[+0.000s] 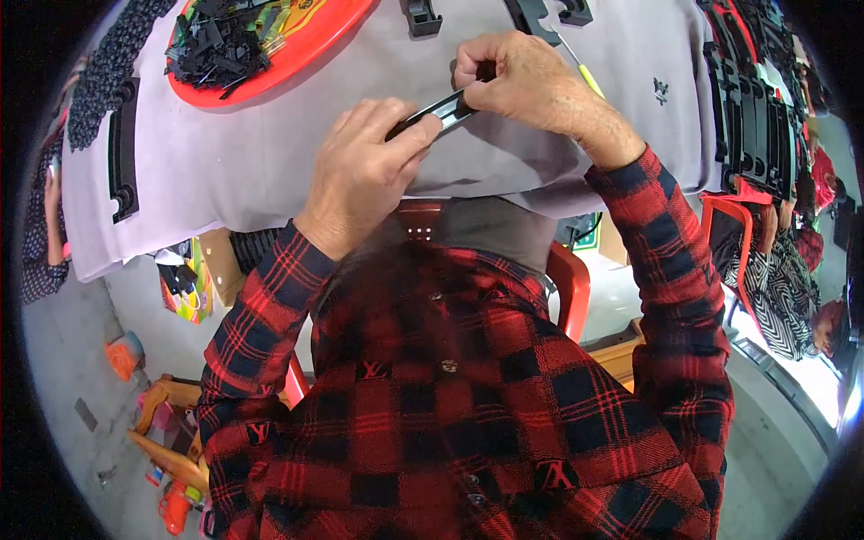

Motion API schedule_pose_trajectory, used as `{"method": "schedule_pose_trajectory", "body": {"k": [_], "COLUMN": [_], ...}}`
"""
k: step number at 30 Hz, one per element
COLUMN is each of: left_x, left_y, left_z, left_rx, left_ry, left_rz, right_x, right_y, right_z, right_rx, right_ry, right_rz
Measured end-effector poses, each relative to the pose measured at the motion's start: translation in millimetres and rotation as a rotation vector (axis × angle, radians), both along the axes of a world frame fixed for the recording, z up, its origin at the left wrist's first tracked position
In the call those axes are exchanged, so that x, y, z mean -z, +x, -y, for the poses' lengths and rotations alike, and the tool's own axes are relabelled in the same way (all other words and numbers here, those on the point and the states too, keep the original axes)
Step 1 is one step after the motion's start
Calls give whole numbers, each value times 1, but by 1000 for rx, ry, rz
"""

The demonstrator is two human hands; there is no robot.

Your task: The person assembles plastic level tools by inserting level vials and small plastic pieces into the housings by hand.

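Note:
Above the near edge of the cloth-covered table, I hold a narrow black plastic strip [456,107] with a shiny pale channel along its middle. It slants up to the right. My left hand [358,166] is closed round its lower left end, thumb along the channel. At the other end my right hand [540,88] is closed, with thumb and bent fingers pinching the tip; whether a small part is also between them is hidden. Just beyond the right hand lies a thin tool with a yellow-green handle [590,81]. Black plastic pieces [421,18] lie past both hands.
A red tray [310,58] heaped with small black parts [220,54] sits far left. A long black piece [122,153] lies at the left edge. Small black bits [661,90] and rows of long black pieces [756,117] are on the right. Other people sit at both sides.

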State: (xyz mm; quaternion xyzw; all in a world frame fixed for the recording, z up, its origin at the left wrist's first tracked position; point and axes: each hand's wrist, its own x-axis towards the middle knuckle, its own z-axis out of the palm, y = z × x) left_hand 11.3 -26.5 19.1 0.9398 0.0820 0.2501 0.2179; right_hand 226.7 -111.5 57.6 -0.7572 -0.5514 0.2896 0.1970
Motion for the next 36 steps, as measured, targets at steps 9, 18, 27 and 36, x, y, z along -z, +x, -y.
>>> {"method": "schedule_pose_trajectory", "body": {"k": [9,18,27,36], "left_x": [-1,1,5,10], "left_y": [8,9,3,3], "left_z": [-3,-4,-2,3], "left_rx": [31,57,20,-65], "left_ry": [5,18,11,-20], "left_rz": [-85,-93,57,185], "right_x": [-1,0,-7,9], "right_y": [-1,0,-7,-16], "right_z": [-1,1,1,-2], "right_rx": [-8,-11,-39,-227], "right_ry": [-6,28,-22,275], "right_rz": [2,44,50,123]}}
